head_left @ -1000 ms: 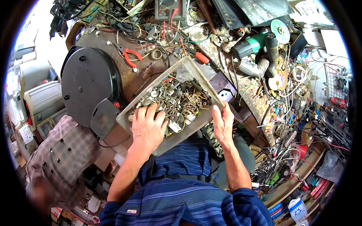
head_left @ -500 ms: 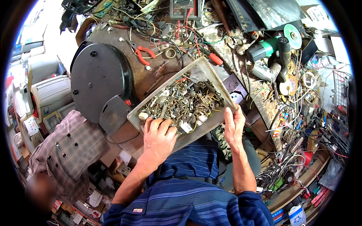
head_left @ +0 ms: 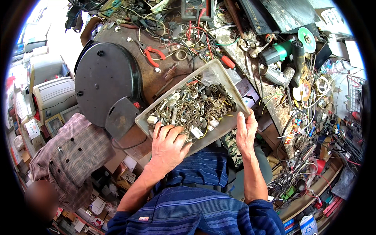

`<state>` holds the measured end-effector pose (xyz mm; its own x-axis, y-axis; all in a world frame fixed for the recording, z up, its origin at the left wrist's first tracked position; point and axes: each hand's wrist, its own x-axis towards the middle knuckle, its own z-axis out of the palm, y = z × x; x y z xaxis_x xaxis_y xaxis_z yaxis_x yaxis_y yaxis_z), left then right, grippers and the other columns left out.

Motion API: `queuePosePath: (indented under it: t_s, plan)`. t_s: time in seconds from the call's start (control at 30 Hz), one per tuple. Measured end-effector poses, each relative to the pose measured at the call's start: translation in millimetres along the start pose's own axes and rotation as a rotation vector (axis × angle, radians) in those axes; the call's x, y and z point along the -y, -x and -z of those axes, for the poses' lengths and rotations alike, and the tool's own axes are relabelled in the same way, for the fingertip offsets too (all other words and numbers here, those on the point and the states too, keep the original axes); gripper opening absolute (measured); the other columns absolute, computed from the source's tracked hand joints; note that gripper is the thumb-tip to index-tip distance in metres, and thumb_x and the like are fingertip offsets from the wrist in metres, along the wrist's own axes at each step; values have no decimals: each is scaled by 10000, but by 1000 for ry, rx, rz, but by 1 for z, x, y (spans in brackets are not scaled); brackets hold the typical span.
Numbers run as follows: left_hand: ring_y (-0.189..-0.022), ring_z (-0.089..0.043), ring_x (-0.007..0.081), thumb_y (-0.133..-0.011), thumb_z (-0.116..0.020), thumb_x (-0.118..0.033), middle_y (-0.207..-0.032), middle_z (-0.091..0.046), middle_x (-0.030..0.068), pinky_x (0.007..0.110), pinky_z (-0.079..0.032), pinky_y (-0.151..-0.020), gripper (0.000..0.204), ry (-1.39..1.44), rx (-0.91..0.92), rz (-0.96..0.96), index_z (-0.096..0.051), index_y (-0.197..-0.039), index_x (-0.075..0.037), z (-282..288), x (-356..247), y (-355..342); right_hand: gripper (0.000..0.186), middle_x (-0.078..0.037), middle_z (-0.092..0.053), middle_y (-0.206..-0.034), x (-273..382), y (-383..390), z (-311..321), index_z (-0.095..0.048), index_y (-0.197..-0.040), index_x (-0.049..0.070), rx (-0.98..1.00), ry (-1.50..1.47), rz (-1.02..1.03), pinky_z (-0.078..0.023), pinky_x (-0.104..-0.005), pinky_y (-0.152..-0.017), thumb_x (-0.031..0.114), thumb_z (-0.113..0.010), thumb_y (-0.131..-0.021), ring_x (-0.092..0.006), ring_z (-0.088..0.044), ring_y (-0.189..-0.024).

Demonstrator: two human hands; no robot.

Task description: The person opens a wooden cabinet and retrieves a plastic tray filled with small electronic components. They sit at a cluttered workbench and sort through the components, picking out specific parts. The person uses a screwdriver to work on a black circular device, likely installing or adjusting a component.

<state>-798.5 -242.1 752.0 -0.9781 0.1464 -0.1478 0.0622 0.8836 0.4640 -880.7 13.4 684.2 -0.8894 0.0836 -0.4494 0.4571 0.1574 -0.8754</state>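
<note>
A shallow, translucent plastic tray (head_left: 229,80) sits tilted across the near edge of the workbench, in front of my body. Inside it lies a heap of small screws, nuts, washers and other metal bits (head_left: 192,105), with a few white plastic pieces and a clear plastic bag (head_left: 210,77). My left hand (head_left: 168,147) is closed over the tray's near rim; its bent fingers reach inside beside the heap, fingertips partly hidden. At the right-hand corner my right hand (head_left: 246,131) grips the tray wall, thumb on top and fingers around the outer side.
Left of the tray lies a round black housing (head_left: 105,78). Beyond are red-handled pliers (head_left: 152,55), a tape ring (head_left: 180,55) and a red screwdriver (head_left: 227,62). A green angle grinder (head_left: 280,53) lies right, near tangled cables (head_left: 290,176). Another person in a checked shirt (head_left: 72,152) is at left.
The view has shifted slightly. My left hand has slid a little right along the near rim, its fingers a bit more spread. The right hand keeps its grip on the tray corner.
</note>
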Motion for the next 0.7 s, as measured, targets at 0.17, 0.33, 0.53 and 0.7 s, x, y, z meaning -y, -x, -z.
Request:
queuePosePath:
  t_s: [0.17, 0.33, 0.53, 0.7]
  plan:
    - [-1189, -598, 305, -764, -878, -230, -1207, -671, 54, 591, -361, -1168, 356, 14, -6, 19, -701, -1044, -100, 0, 0, -2, 311, 37, -618, -988, 0, 0, -2, -598, -1370, -8, -7, -12, 14, -440, -235, -734, 109, -568, -1084, -47, -504, -834]
    - [-1145, -634, 300, -766, -874, -198, -1184, -680, 63, 585, -366, -1168, 333, 25, -28, 35, -702, -1033, -101, 0, 1, -4, 314, 32, -618, -988, -1, 0, 0, -597, -1366, -14, -3, 30, -20, -443, -237, -738, 116, -575, -1081, -49, -503, -839]
    - [-1115, -657, 284, -771, -865, -166, -1163, -689, 59, 572, -375, -1167, 305, 47, -65, 45, -699, -1019, -101, -2, 4, -5, 312, 36, -607, -986, -2, 0, -1, -597, -1364, -15, -12, 29, 0, -438, -230, -742, 116, -578, -1081, -46, -488, -832]
    - [-1092, -662, 279, -777, -855, -146, -1152, -693, 52, 574, -384, -1153, 284, 43, -54, 39, -698, -1010, -101, 0, 5, -3, 307, 40, -604, -1002, -2, -1, -1, -596, -1369, -3, -4, 8, 9, -427, -224, -733, 107, -571, -1084, -38, -474, -825]
